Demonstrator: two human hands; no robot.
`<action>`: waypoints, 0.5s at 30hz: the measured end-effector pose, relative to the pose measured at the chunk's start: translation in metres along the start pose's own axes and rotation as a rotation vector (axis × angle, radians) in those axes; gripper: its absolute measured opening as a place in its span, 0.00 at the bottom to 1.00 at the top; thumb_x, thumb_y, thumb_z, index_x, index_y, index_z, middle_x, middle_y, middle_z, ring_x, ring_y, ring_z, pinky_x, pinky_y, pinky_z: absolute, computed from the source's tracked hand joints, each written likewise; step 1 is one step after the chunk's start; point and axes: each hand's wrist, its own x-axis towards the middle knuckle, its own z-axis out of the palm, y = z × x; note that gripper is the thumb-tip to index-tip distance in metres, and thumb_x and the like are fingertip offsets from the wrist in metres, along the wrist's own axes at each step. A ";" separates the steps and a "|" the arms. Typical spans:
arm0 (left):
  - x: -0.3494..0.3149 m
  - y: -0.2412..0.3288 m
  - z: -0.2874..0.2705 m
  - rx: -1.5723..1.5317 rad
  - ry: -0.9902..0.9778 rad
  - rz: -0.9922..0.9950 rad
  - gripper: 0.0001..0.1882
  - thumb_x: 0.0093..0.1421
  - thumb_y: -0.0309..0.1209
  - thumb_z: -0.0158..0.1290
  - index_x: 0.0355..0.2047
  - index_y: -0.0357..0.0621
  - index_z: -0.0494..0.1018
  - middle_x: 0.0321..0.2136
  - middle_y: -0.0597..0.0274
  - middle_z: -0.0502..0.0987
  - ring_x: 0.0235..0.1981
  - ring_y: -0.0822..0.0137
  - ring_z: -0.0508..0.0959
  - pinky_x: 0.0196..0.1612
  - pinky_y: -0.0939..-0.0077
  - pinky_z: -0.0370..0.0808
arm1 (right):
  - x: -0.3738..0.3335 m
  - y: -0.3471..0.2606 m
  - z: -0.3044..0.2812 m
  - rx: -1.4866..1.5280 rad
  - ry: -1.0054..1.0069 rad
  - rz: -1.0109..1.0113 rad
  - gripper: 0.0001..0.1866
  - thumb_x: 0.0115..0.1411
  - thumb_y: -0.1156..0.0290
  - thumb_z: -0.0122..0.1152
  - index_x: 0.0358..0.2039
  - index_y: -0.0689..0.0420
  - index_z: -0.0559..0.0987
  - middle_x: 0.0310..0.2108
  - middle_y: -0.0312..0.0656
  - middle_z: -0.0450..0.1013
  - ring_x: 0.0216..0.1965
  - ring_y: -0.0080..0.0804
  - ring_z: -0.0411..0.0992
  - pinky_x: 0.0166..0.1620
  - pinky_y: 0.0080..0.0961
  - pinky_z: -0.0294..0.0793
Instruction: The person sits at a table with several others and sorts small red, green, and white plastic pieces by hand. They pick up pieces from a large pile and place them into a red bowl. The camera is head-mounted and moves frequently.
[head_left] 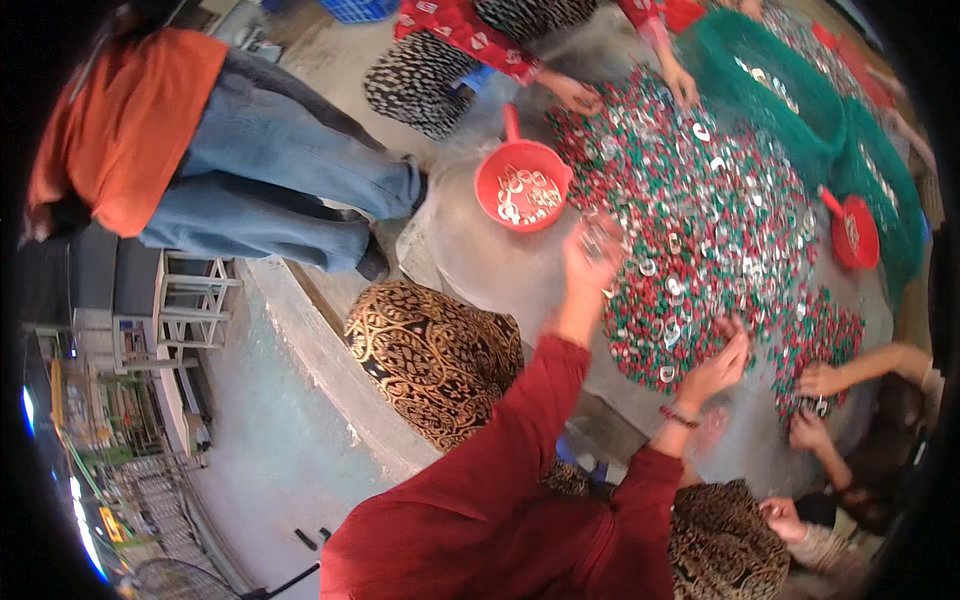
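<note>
My left hand [594, 250] is over the left edge of a wide pile of small red, green and white pieces [700, 220], just right of a red long-handled scoop [487, 204]. Its fingers are curled and blurred, with pale bits among them too smeared to name. Pale ring-shaped pieces [522, 182] lie in the scoop. My right hand [718, 368], a dark beaded bracelet on its wrist, is over the near part of the pile. Its fingers are stretched out and partly blurred; I see nothing held in them. Larger white rings [672, 287] lie scattered among the small pieces.
Across the pile, a person in red sleeves has both hands [575, 92] at its edge. Other hands [822, 380] work at the right. Green baskets [765, 85] and a second red scoop [856, 232] stand beyond. A person in jeans [270, 140] stands at left.
</note>
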 end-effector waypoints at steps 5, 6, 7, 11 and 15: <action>0.054 0.129 0.038 0.592 0.265 0.458 0.15 0.55 0.38 0.44 0.34 0.41 0.73 0.32 0.50 0.76 0.32 0.51 0.75 0.37 0.49 0.74 | 0.038 0.077 -0.111 -0.111 0.078 0.278 0.14 0.62 0.71 0.48 0.49 0.59 0.72 0.35 0.40 0.73 0.28 0.22 0.70 0.30 0.18 0.70; 0.062 0.156 0.041 0.798 0.311 0.563 0.15 0.54 0.37 0.45 0.33 0.39 0.72 0.32 0.48 0.75 0.37 0.50 0.73 0.41 0.48 0.71 | 0.040 0.088 -0.126 -0.223 0.117 0.373 0.15 0.59 0.72 0.52 0.48 0.57 0.73 0.31 0.39 0.74 0.26 0.22 0.70 0.29 0.21 0.70; 0.062 0.187 0.038 0.785 0.328 0.598 0.13 0.52 0.35 0.47 0.33 0.39 0.72 0.32 0.49 0.75 0.39 0.51 0.72 0.44 0.49 0.70 | 0.037 0.096 -0.137 -0.319 0.051 0.412 0.16 0.57 0.73 0.53 0.47 0.57 0.73 0.30 0.39 0.74 0.26 0.23 0.70 0.29 0.22 0.71; 0.064 0.167 0.056 0.983 0.594 0.659 0.14 0.54 0.33 0.46 0.38 0.40 0.74 0.37 0.53 0.76 0.39 0.59 0.74 0.43 0.59 0.71 | 0.019 0.124 -0.168 -0.580 -0.143 0.460 0.15 0.52 0.75 0.54 0.42 0.58 0.76 0.26 0.40 0.76 0.26 0.25 0.72 0.30 0.24 0.71; 0.042 0.130 0.072 1.964 0.730 1.001 0.15 0.52 0.35 0.49 0.36 0.38 0.76 0.36 0.54 0.78 0.37 0.61 0.76 0.45 0.66 0.71 | -0.010 0.119 -0.116 -0.598 -0.421 0.443 0.11 0.47 0.77 0.55 0.34 0.56 0.79 0.22 0.46 0.75 0.25 0.30 0.75 0.31 0.28 0.72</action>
